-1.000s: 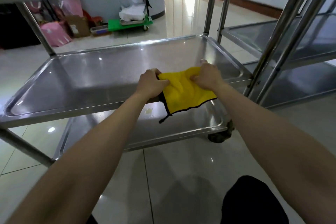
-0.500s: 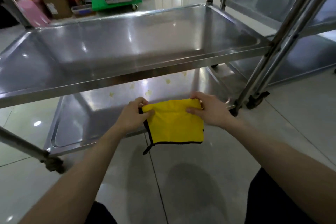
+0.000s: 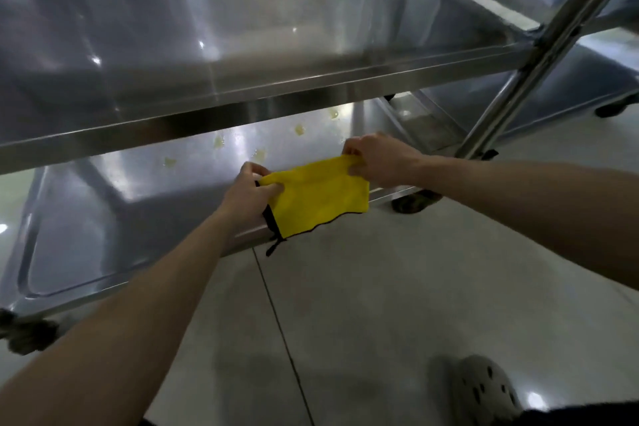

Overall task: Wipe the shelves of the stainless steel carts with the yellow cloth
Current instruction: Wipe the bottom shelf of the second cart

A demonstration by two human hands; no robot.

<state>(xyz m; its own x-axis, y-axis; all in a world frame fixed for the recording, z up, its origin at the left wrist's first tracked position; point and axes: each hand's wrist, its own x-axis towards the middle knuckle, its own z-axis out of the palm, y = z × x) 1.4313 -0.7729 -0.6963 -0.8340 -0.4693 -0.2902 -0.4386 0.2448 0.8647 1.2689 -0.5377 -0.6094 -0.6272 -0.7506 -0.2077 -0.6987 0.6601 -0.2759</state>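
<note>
**Cloth to be made ready for the lower shelf**

The yellow cloth (image 3: 321, 200) is held stretched between both hands just at the front rim of the lower shelf (image 3: 121, 211), beneath the middle shelf (image 3: 242, 45). Its upper left corner is pinched by the left grip (image 3: 249, 197) and its upper right corner by the right grip (image 3: 377, 162), with the fingers curled round the fabric on both sides. The free edge with the black border hangs down in front of the rim. Whether the cloth touches the steel cannot be told.

The step in hand is judged to be the preparing of the cloth for the lower shelf, which seems not yet wiped: several pale yellowish spots (image 3: 299, 129) are seen on it behind the hands. For a good result the cloth should be folded to a flat pad and pressed down with the palm, so that its whole face is in contact. The spots should be rubbed first with short strokes. Long overlapping passes should then be made from the far side toward the front. The corners along the raised rim should not be forgotten, since dirt is probably collected there. The forearms should be kept low, because the middle shelf is close above
</note>
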